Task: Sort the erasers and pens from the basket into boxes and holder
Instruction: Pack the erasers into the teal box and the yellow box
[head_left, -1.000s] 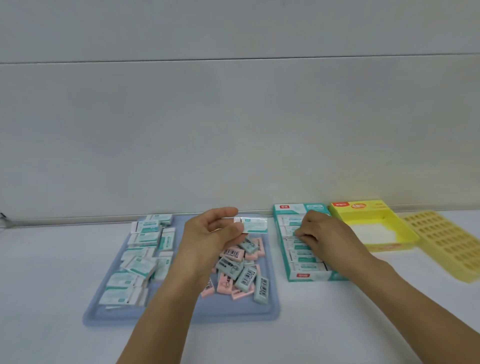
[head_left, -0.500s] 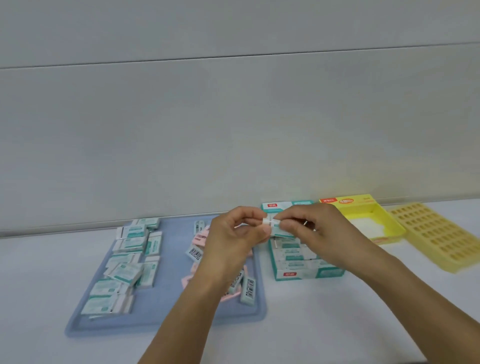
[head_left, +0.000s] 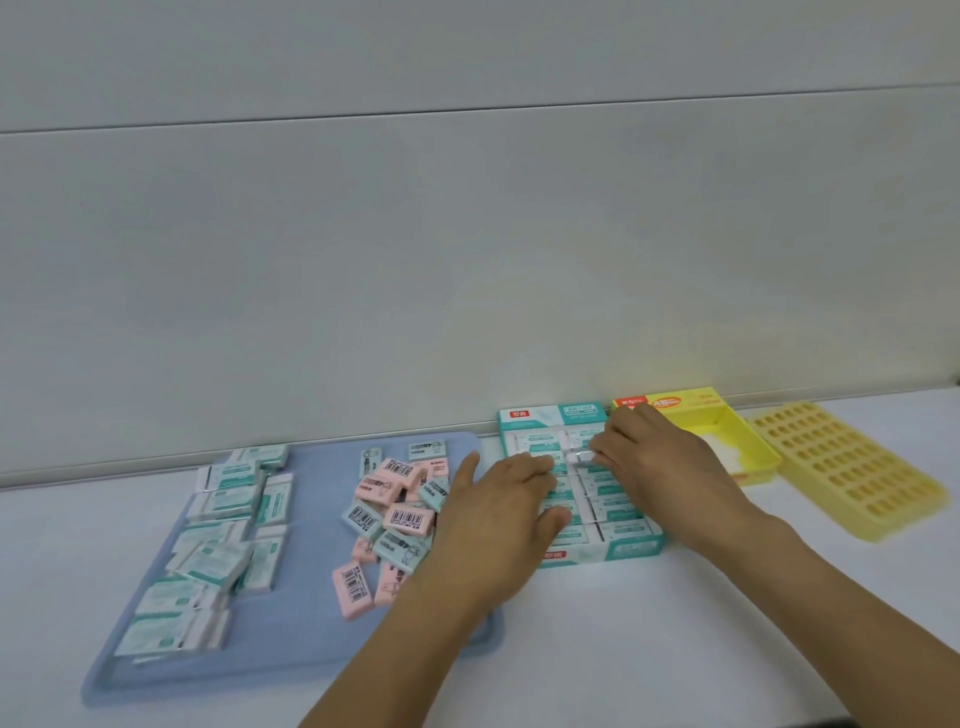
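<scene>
A white-and-teal wrapped eraser sits at the middle of the teal box, pinched at its end by the fingertips of the right hand, whose fingers curl down onto it. The box stands on the white table just right of the blue tray, against the wall, and rows of the same teal-wrapped erasers already lie flat inside it. The left hand lies over the left half of the box with fingers straight and spread, pressing flat on the packed erasers and gripping nothing; its wrist crosses the right edge of the tray. The blue tray holds two loose groups: a heap of pink and pale-teal small erasers with barcodes near its right side, partly hidden by the left forearm, and a scatter of larger white-and-teal erasers down its left side. Touching the teal box on its right is an open yellow box with white showing in the bottom. Just beyond it, slightly askew, lies a yellow holder with a grid of slots.
</scene>
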